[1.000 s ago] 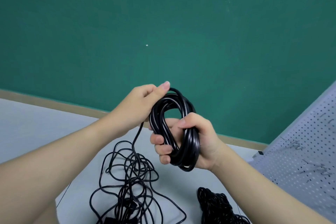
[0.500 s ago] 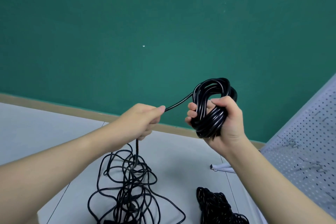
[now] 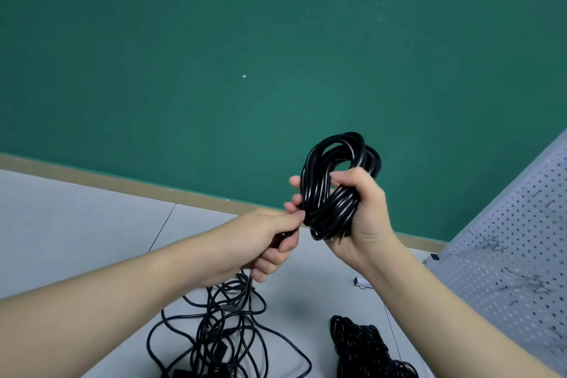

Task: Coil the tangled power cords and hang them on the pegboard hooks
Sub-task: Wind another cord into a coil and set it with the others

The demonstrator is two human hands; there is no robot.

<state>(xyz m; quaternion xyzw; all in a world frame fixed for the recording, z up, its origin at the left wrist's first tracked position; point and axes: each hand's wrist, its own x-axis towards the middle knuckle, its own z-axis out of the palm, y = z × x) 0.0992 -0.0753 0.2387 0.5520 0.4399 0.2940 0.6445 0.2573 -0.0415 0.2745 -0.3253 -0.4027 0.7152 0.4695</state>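
- Coil (image 3: 334, 184) of black cord is gripped in the right hand (image 3: 362, 218), fingers curled round it.
- Loose cord is pinched by the left hand (image 3: 264, 242) beside the coil.

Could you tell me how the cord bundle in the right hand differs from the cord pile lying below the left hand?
The cord bundle is wound into tight, neat loops; the cord pile sprawls in loose, tangled loops. The bundle is held up in the air, gripped by the right hand; the pile lies on the table, with one strand rising into the left hand. Both are black power cord.
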